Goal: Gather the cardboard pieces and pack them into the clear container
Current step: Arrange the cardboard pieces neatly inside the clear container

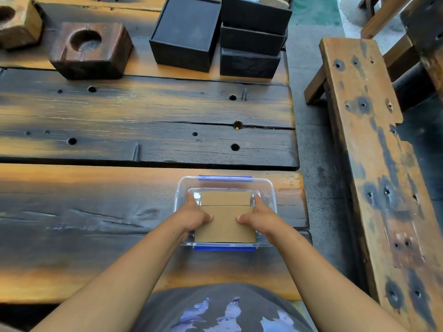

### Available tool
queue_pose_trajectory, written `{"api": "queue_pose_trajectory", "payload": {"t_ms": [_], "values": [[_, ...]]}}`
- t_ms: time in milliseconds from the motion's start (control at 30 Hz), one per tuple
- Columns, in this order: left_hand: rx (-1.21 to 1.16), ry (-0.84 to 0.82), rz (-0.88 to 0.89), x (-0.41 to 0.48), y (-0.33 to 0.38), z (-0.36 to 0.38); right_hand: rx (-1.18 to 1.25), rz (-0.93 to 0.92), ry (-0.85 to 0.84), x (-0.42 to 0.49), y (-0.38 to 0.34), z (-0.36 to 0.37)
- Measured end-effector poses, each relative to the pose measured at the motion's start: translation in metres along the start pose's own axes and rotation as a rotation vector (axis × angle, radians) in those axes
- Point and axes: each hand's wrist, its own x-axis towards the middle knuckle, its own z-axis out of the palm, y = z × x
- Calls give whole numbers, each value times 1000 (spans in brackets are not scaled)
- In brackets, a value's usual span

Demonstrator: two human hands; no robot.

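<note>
Left hand and right hand pinching side edges of stiff, light cardboard pieces, lowering into clear container.

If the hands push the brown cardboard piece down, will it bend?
The brown cardboard piece looks flat and straight-edged between both hands, so probably stiff. Being thin, it is likely light, and may catch on the clear plastic container.

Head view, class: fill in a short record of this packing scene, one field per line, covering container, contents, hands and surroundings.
container: clear container with blue clips, lid off, near the table's right edge
contents: cardboard pieces, stacked inside
left hand: gripping the stack's left side
right hand: gripping the stack's right side
surface: dark wooden table
far side: black boxes, wooden blocks
right: wooden bench
</note>
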Motion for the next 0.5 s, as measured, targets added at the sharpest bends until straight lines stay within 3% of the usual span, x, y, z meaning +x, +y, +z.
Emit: {"api": "queue_pose_trajectory", "payload": {"t_ms": [500], "values": [[-22, -12, 103, 7, -9, -8, 37, -49, 16, 1, 2, -4]]}}
